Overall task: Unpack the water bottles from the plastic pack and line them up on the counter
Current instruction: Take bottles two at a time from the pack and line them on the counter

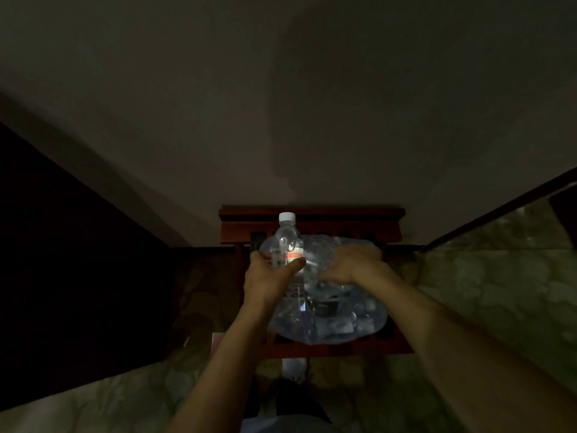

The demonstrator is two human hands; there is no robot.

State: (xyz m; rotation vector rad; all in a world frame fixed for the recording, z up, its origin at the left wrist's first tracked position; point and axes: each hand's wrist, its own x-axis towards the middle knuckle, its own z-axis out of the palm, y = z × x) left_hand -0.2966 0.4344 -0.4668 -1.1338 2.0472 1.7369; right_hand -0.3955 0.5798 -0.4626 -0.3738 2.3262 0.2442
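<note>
Water bottle gripped upright by left hand; right hand, fingers curled, clutches plastic pack.

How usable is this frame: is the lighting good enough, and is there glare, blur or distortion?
Head view: very dim, the left edge nearly black; a shadow falls on the wall above. Glints on the water bottle and plastic pack hide its contents. The right hand looks slightly blurred, the left hand sharper. Wide-angle bending stretches the forearms.
</note>
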